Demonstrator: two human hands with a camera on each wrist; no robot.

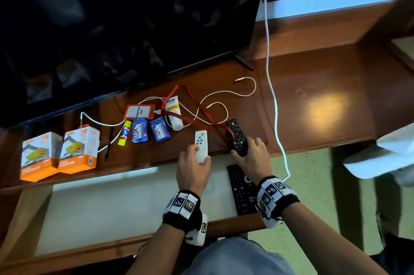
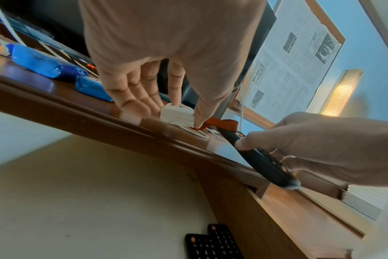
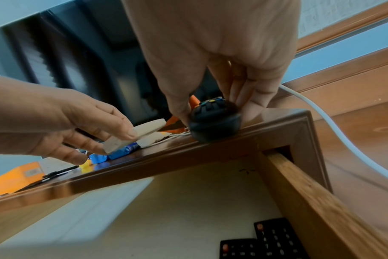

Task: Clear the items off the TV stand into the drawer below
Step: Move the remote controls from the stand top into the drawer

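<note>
both hands pinched on remotes at the stand's front edge.
our left hand grips the white remote, our right hand the black remote; the open drawer waits below for the drop.

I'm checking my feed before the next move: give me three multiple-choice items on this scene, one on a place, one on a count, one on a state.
1. Where do the long black remotes lie?
A. in the open drawer
B. on the stand top
C. on the floor

2. How many blue soap packs lie on the TV stand?
A. one
B. two
C. four

3. What is the left hand doing?
A. hanging idle
B. gripping the white remote
C. pushing the drawer

Key: 1 A, they lie on the drawer floor. 2 B, two lie side by side. 3 B, its fingers pinch the white remote, while the right hand grips the small black remote.
</note>
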